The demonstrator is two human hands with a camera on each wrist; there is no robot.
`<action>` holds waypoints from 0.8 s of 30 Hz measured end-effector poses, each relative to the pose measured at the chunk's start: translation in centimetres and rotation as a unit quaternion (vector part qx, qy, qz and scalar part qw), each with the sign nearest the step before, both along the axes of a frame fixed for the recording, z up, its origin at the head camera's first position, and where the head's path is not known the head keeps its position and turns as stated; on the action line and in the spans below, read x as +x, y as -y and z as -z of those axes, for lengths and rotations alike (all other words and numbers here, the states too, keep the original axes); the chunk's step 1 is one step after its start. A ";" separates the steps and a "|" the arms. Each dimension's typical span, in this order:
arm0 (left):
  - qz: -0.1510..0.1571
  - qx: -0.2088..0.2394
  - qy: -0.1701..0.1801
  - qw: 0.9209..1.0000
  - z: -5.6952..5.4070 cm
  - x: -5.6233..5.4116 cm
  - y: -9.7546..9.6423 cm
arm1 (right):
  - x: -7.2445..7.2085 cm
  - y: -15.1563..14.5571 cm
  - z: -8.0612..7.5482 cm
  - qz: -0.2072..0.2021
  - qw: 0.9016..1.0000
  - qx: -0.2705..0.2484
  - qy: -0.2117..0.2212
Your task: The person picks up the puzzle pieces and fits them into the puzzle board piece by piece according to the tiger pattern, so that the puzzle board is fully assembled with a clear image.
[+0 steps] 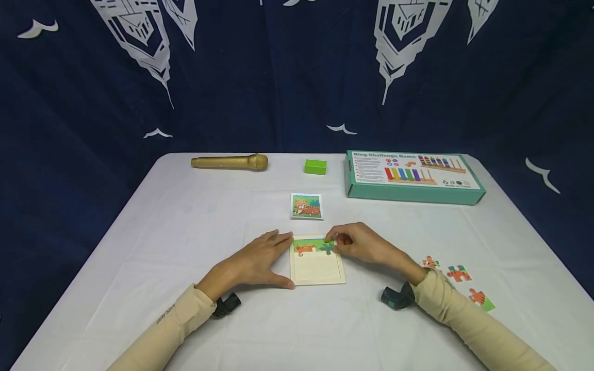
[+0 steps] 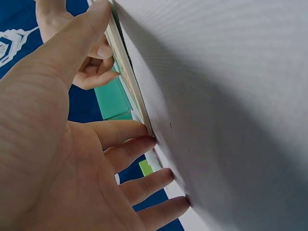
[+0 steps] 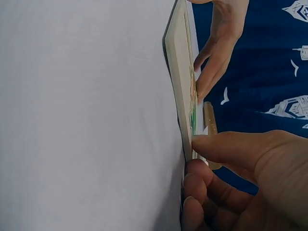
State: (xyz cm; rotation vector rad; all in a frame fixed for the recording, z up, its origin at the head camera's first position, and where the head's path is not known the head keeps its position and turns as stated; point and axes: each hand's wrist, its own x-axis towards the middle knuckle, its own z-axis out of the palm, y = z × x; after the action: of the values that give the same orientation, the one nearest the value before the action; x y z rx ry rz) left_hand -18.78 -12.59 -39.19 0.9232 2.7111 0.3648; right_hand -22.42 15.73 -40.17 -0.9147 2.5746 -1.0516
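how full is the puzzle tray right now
The tray is partly filled: puzzle pieces cover only a strip along its far side, and the rest shows bare base.

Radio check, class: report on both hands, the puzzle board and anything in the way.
Left hand touching the puzzle board's left edge; right hand at its upper right corner. Pieces along top, rest bare. Nothing seen blocking the bare part.

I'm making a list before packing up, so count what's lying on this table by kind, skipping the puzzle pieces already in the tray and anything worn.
Loose puzzle pieces: 3
Puzzle tray: 1
Picture card: 1
Green block: 1
Gold microphone: 1
Game box: 1
Total: 8 things in view
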 end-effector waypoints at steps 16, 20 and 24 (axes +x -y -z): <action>-0.002 0.004 0.005 1.000 0.1 0.1 0.0 | 0.4 -2.0 -1.0 0.002 1.000 0.001 -0.005; 0.004 0.002 0.000 1.000 0.0 0.1 0.0 | 0.7 -3.9 -1.4 0.026 0.999 -0.004 -0.041; 0.005 0.001 0.000 1.000 -0.1 0.0 0.1 | 1.3 -6.2 -1.6 0.055 0.997 0.005 -0.051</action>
State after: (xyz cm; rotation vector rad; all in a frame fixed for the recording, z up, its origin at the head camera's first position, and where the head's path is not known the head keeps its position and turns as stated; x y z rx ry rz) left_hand -18.73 -12.68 -39.12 0.9375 2.7049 0.3648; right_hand -21.11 21.92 -38.53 -0.8533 2.7387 -1.0464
